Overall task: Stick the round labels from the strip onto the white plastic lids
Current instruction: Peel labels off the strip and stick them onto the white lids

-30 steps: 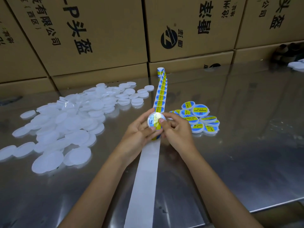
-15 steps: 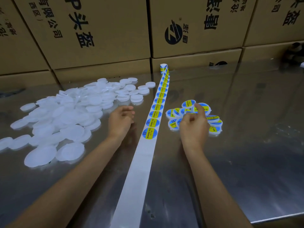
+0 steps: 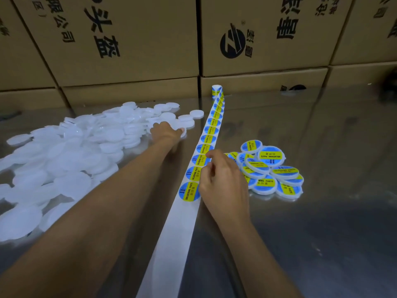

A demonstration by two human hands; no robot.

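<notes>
From the head view, the left hand (image 3: 166,131) reaches into the heap of plain white round plastic lids (image 3: 71,151), fingers curled on one at its near edge; the right hand (image 3: 221,181) rests beside the long white backing strip of blue-and-yellow round labels (image 3: 203,149), fingers loosely bent, seemingly holding nothing; a small pile of labelled lids (image 3: 270,171) lies just right; most lids look unlabelled, so plenty remains.
</notes>
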